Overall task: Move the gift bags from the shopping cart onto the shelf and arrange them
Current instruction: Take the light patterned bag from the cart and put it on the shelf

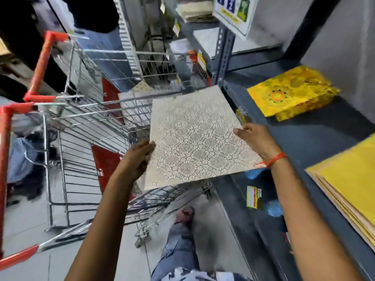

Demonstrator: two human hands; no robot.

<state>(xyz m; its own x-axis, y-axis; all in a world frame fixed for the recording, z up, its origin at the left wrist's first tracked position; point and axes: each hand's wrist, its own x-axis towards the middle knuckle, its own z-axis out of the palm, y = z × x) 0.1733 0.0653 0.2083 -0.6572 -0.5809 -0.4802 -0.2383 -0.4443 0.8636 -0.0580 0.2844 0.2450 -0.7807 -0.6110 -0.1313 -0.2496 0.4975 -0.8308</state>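
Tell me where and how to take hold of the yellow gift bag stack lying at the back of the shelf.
Grip the yellow gift bag stack by its two short ends, one hand from each side. It lies flat on the shelf, so there is no upright edge to pinch from above, and it looks thick enough to want both hands. Both hands now hold the white patterned bag.

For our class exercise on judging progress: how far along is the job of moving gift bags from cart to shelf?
Done: yellow bags already lie on the shelf, with another yellow stack nearer.
In hand: the left hand and right hand hold a flat white patterned bag between cart and shelf.
Left: more pale bags seem to remain in the cart; arranging follows.
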